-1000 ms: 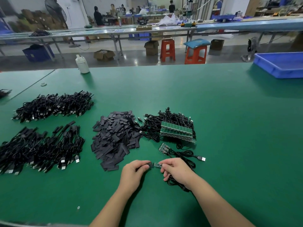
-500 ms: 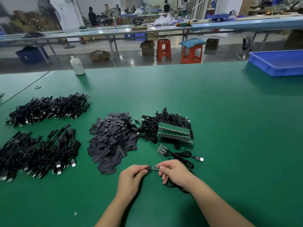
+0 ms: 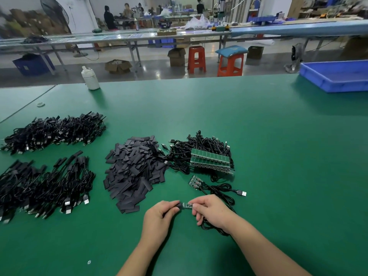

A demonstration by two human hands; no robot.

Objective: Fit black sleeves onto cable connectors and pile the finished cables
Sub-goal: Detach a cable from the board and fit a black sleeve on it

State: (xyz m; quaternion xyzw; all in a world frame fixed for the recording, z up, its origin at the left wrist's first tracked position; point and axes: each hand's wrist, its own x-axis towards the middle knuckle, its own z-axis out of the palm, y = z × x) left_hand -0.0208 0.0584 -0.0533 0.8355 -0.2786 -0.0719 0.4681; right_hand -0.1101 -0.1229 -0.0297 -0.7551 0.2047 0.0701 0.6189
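Across the green table (image 3: 258, 136) the work looks well underway. At far left lies one pile of finished cables (image 3: 53, 132), and nearer on the left a second, larger pile (image 3: 43, 186), both with black-covered ends, so many seem done. At centre, a heap of loose black sleeves (image 3: 135, 172) remains, with a bundle of unsleeved cables (image 3: 207, 156) carrying bare green boards just right of it; plenty is left. Nearest, the left hand (image 3: 159, 218) pinches a black sleeve (image 3: 178, 205) against the connector board (image 3: 187, 205) that the right hand (image 3: 211, 210) grips, its cable looping under that hand. This one appears only partly sleeved.
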